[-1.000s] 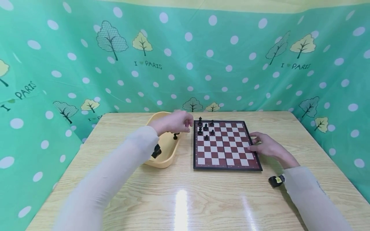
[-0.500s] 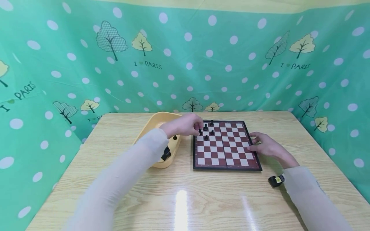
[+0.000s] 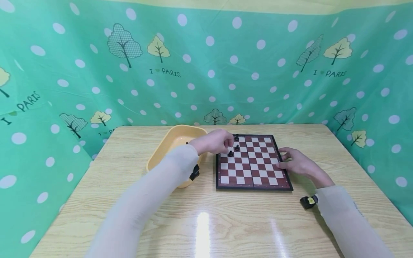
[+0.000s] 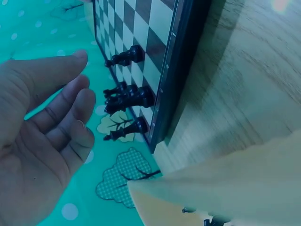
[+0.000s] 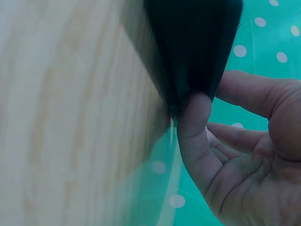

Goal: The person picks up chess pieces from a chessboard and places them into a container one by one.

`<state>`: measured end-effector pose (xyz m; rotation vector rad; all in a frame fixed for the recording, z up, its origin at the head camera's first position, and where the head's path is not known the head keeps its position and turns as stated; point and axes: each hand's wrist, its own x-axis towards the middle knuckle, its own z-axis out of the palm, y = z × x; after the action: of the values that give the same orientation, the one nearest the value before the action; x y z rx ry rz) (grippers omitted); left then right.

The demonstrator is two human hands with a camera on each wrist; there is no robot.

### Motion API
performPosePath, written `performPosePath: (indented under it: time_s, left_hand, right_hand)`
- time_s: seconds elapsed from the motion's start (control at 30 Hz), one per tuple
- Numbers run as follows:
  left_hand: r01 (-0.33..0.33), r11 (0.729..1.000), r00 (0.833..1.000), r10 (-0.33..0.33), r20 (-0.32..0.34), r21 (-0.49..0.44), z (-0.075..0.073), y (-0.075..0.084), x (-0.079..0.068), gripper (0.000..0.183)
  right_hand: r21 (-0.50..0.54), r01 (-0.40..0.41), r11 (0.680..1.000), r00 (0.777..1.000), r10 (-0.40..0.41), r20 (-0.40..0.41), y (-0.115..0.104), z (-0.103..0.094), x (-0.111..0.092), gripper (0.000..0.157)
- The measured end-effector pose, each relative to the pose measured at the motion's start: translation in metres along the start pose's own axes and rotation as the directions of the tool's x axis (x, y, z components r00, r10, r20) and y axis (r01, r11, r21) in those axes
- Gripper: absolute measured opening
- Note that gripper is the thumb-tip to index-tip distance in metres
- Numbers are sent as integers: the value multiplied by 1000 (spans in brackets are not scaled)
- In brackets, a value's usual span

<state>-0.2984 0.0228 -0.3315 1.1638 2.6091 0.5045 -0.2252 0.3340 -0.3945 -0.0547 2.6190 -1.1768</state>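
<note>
My left hand [image 3: 217, 141] is over the far left corner of the chessboard [image 3: 258, 161], fingers loosely curled. In the left wrist view its thumb and fingers [image 4: 82, 101] stand apart with nothing between them, beside several black chess pieces upright on the squares. Among these are a tall piece [image 4: 129, 129] near the corner and a piece [image 4: 126, 55] farther along. Black pawns [image 3: 237, 147] show just right of the hand in the head view; other pieces are hidden behind it. My right hand [image 3: 297, 163] grips the board's right edge, thumb and forefinger on either side of the dark frame.
A yellow plastic tub [image 3: 169, 141] stands left of the board, partly covered by my left sleeve. A few black pieces [image 4: 216, 220] lie in it. The wooden table [image 3: 238, 222] reaches a dotted green curtain [image 3: 232, 71] at the back and sides.
My left hand has moved right, from the tub side to over the board's far left pieces, now covering some of them. The right hand and the board have stayed put.
</note>
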Motion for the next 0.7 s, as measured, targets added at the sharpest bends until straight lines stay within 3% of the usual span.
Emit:
performPosePath:
  time_s: [0.47, 0.7]
  left_hand:
    - [69, 996, 997, -71, 32, 61, 17, -4, 14, 24]
    - [62, 993, 997, -66, 38, 104, 20, -3, 18, 23]
  right_hand:
    - [15, 11, 1000, 1000, -11, 7, 0, 0, 0, 69]
    - [-9, 30, 1000, 1000, -30, -8, 1, 0, 0, 69]
